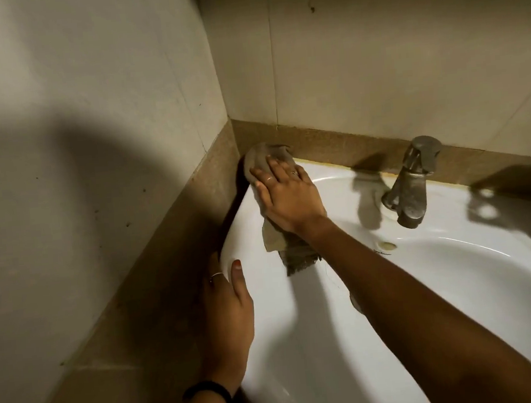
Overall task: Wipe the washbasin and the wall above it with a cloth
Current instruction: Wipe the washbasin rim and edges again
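A white washbasin (441, 282) fills the lower right of the view, set into a corner. My right hand (289, 196) lies flat on a grey-brown cloth (262, 159) and presses it onto the basin's back left corner, where the rim meets the brown tile band. The cloth's loose end (294, 256) hangs out under my wrist toward the bowl. My left hand (229, 313) grips the basin's left rim, thumb on top, fingers hidden over the edge. The pale tiled wall (373, 57) rises above the basin.
A dull metal tap (411, 182) stands on the back rim, right of my right hand. A brown tile band (349, 144) runs along the basin's back and left side. The left wall (75, 137) stands close beside the basin. An overflow hole (388, 246) sits below the tap.
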